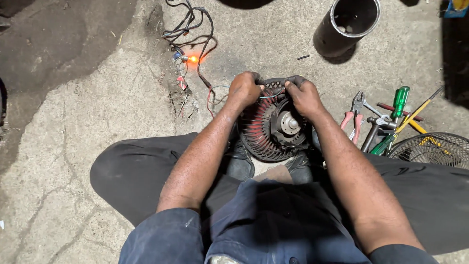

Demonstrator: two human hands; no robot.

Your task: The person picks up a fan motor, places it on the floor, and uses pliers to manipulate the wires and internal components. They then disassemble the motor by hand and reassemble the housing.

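Seen from above, looking down past dark blue work clothes and two bare forearms. Nearest the body, wedged upright between two dark shoes, a round motor stator with red-brown copper windings fanned around a grey metal hub, resting on the cracked concrete floor. Ring tilted slightly toward the viewer, hub and shaft stub facing up.

At the stator's far rim, left hand curled closed, fingertips pinching a thin pale wire running across the top of the windings. Right hand beside it, also curled, fingers pressed together on the same wire's other end. Both hands resting on the rim, nearly touching each other.

Judging by the iron core and packed copper: heavy for its size, rigid, unlikely to slip while braced by the feet. Best gripped by the outer iron ring or the hub. Windings and lead wires delicate; enamel easily scratched, thin leads easily snapped if tugged.

Right of the stator, a cluster of hand tools: red-handled pliers, a green-handled screwdriver, a yellow-handled screwdriver. Beyond those, at the right edge, part of a round wire fan guard.

Left of and beyond the stator, a tangle of black and red cables trailing away, with a small glowing orange lamp among them. Farthest off, beyond the stator to the right, a black open-ended pipe section standing on the floor.
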